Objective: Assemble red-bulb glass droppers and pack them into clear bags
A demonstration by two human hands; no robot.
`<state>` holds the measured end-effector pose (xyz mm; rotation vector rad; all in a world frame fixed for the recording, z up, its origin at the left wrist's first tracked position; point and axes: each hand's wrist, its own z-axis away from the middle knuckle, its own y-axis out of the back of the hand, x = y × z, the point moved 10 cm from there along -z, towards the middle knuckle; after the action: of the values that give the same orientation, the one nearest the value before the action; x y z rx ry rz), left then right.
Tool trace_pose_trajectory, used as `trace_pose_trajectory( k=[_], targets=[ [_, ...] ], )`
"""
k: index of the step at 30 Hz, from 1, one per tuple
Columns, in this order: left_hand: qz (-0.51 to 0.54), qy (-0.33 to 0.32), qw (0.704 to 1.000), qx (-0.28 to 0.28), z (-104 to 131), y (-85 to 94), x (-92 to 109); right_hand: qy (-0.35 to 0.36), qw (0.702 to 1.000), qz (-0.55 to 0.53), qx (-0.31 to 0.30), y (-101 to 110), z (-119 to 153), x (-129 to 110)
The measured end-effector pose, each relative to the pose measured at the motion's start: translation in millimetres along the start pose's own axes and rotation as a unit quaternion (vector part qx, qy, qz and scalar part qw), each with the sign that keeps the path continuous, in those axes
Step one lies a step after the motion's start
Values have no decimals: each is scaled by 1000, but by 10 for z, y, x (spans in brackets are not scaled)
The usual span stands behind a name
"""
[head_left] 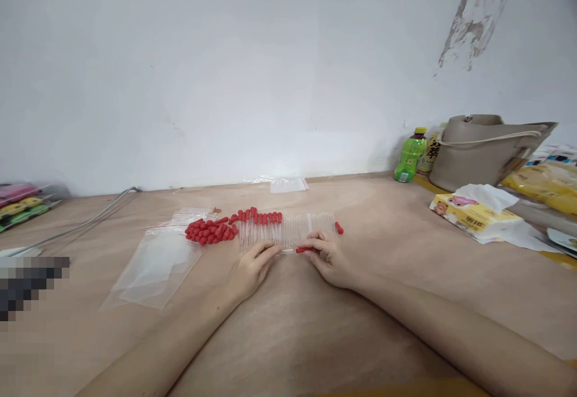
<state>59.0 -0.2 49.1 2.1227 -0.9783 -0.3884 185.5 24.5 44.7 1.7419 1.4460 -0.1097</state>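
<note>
clear dropper tubes (311, 224) lie in a row on the table (406, 264), capping apparently part done: left-side ones wear red bulbs (264, 218), the rest are bare. left hand (250, 267) pinches one tube (287, 251); right hand (333, 261) pinches a bulb (300, 250) near its end (joining unconfirmed). loose bulbs (208, 232) lie piled leftward.

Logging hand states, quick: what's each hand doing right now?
Left hand: closed, holding a thin clear tube.
Right hand: closed, holding a red bulb.
</note>
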Motion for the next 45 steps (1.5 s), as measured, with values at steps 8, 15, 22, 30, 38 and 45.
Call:
trace_pose_trajectory(
  k=[8, 15, 22, 30, 38, 45],
  targets=[
    [8, -18, 999, -30, 33, -65, 3, -6, 1000, -18, -14, -49, 18, -30],
    [35, -43, 998, -43, 61, -116, 41, 16, 999, -29, -10, -80, 16, -26],
    [8, -69, 996, -64, 50, -133, 129, 55, 998, -11, -22, -81, 27, -113],
    [-53, -94, 992, -69, 46, -153, 193, 85, 994, 57, -32, -142, 72, -120],
    [-70, -129, 989, -21, 77, -69, 278, 90, 993, 75, -33, -122, 35, -140],
    [-72, -38, 997, 13, 87, 4, 53, 42, 998, 44, -12, 25, -7, 26]
  ],
)
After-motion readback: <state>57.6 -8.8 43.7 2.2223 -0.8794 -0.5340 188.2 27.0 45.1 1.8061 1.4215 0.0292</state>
